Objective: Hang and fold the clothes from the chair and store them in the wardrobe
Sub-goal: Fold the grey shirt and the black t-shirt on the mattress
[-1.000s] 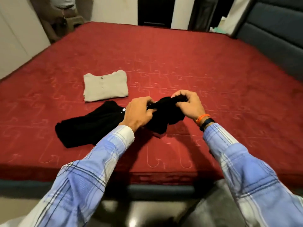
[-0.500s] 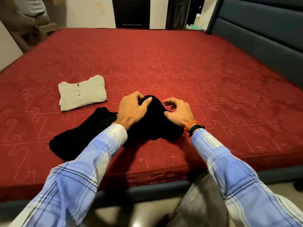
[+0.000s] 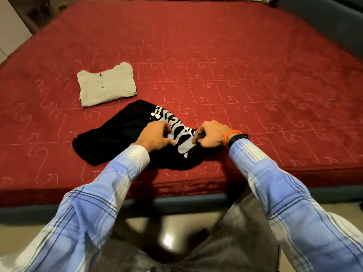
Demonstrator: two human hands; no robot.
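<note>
A black garment with a white printed design [image 3: 121, 132] lies on the red bed [image 3: 216, 65] near its front edge. My left hand [image 3: 156, 135] pinches the cloth at the left side of the white print. My right hand [image 3: 209, 136], with an orange band and a dark watch at the wrist, pinches the print's right side. A folded beige shirt with buttons [image 3: 106, 84] lies flat just beyond and to the left of the black garment.
A dark padded headboard [image 3: 330, 26] runs along the bed's right side. The bed's dark frame edge [image 3: 176, 201] is right in front of my legs, with glossy floor below. A pale wall or door stands at the far left [image 3: 11, 30].
The black garment has been turned or spread, so its white print now faces up. Both hands have moved down onto it, and the view has tilted downward.
</note>
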